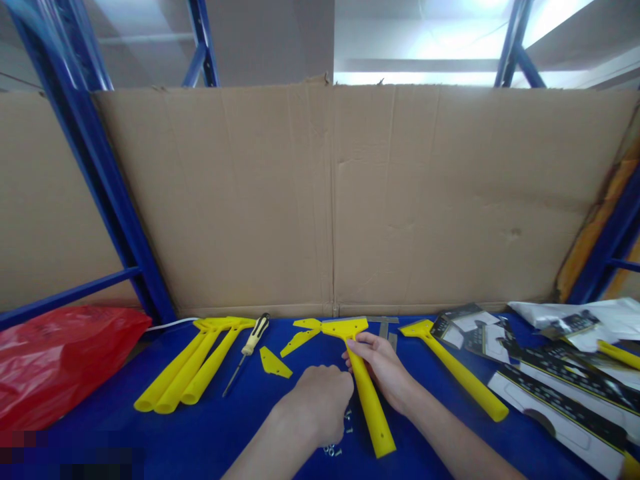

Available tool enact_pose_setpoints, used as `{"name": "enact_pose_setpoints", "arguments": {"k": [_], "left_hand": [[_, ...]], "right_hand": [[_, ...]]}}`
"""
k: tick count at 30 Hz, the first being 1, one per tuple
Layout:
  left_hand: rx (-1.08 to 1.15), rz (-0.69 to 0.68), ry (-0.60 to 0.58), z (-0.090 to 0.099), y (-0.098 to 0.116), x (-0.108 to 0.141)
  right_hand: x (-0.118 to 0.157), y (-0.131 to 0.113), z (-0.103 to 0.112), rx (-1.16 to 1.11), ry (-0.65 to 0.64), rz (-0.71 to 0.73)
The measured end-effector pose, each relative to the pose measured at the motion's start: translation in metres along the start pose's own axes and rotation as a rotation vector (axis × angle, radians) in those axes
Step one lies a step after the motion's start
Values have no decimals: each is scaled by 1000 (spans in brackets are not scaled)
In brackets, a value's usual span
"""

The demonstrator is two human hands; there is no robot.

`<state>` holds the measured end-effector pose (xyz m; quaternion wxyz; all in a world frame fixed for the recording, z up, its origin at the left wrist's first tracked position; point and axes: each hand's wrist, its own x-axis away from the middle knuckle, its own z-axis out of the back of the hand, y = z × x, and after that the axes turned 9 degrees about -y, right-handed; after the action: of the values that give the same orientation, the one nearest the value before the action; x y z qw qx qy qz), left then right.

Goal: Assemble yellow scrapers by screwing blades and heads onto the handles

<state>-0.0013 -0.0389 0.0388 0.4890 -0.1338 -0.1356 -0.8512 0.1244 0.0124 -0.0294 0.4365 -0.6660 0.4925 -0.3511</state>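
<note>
Holding a bright yellow plastic scraper with wide flat head and round tubular handle (370, 407) in right hand (381, 360), thumb and fingers closing about the neck just below the head. Pointing head away, handle end nearer, over a smooth blue tabletop (215, 440). Curling left hand (323, 400) into a fist, knuckles up, just left of the scraper's handle; not being able to tell about any content of the curled fingers.

Seeing small silvery metal screws and nuts (331, 451) left of the scraper's handle, close by left hand. Seeing grey flat metal strips (384, 330) just right of the scraper's head, partly behind right hand.

Noting flat yellow plastic plates with small holes (275, 363) left of the scraper's head: two near it, one farther out. Spotting a screwdriver with cream-and-black handle and slim metal shaft (255, 339) farther left of the scraper, tip pointing nearer. Counting three more yellow plastic scrapers (193, 367) beyond that, heads bunching together.

Finding one other yellow scraper (463, 377) right of the held scraper, lying diagonally, well apart. Seeing black-and-white printed cards (565, 407) farther right, overlapping. Noting a crumpled red plastic bag (75, 360) far left of the scraper, and a brown cardboard panel (330, 200) behind it.
</note>
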Motion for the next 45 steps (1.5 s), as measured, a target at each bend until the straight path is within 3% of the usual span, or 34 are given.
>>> {"name": "enact_pose_setpoints", "arguments": {"k": [3,7,13,18,45], "left_hand": [[63,-51,-1,1,-5,0],[330,-135,14,10,-26,-5],[625,-11,401,13,-58,-31],[693,121,571,6,-64,-48],[632,231,620,0,-61,-52]], "right_hand": [[1,0,0,-1,-8,-3],[2,0,-1,-17,-29,5],[1,-1,-2,-3,-26,10],[2,-1,-2,0,-24,5],[5,-2,-3,-3,-46,-2]]}}
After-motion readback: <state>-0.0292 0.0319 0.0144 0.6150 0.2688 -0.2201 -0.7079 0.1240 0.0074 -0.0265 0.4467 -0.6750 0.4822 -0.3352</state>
